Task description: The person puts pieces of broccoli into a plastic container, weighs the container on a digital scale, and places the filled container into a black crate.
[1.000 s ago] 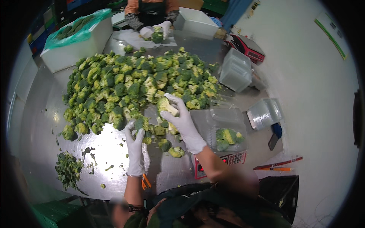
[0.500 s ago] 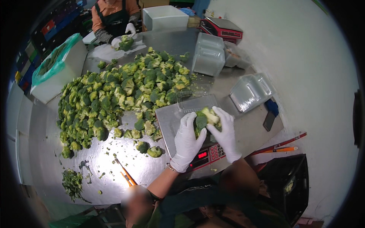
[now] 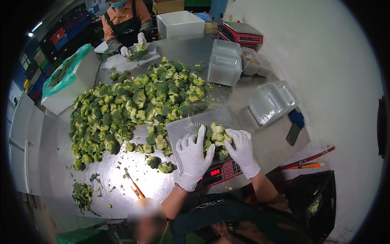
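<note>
Broccoli florets (image 3: 217,134) sit bunched between my two white-gloved hands, over the plate of a red-fronted digital scale (image 3: 177,131). My left hand (image 3: 192,157) is open along their left side, index finger stretched out and thumb touching the broccoli. On the right side, the fingers and thumb of my right hand (image 3: 243,153) are bent against a floret. A clear plastic clamshell lid (image 3: 210,116) rises just beyond the florets; its lower half is mostly hidden by them and my hands. Below my hands glows the scale's red display (image 3: 215,172).
A big broccoli heap (image 3: 122,103) covers the table's left and middle. Stacked clear containers (image 3: 224,67) and another stack (image 3: 271,103) stand right. An orange-handled knife (image 3: 136,188) lies near the front edge. Across the table, a gloved co-worker (image 3: 126,26) handles broccoli. A black crate (image 3: 313,203) is at lower right.
My hands have spread slightly apart; the left has opened its fingers and moved a little left. The broccoli between them now shows more crowns. The whole view has shifted slightly.
</note>
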The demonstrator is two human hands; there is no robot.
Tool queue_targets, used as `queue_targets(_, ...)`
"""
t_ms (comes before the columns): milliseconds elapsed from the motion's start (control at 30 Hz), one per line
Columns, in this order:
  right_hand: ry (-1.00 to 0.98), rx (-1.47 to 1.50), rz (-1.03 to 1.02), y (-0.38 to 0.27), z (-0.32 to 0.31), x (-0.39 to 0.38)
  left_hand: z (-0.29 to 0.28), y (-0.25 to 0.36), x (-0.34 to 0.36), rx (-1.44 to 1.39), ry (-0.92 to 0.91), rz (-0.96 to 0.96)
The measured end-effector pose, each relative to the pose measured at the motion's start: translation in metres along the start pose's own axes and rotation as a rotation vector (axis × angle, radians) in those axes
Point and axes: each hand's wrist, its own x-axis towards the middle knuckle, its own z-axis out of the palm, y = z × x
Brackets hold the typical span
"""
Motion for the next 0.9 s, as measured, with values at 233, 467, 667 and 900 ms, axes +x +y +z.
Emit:
queue_targets(233,-0.079,0.089,0.043,-0.027,-0.021,0.043,-0.002,-0.002,-0.015,-0.078,0.022,-0.043)
queue_targets(467,0.009,0.507,0.242,-0.009,-0.011,0.048,0.005,-0.009,-0.028,-0.169,0.110,0.173)
queue_targets(667,-0.055,0.005,-0.151,-0.019,-0.013,0.039,0.014,0.001,-0.024,-0.366,0.047,0.327)
queue_targets(900,-0.216,0.197,-0.128,-0.006,-0.014,0.040,0.010,-0.004,-0.016,-0.271,-0.049,0.276)
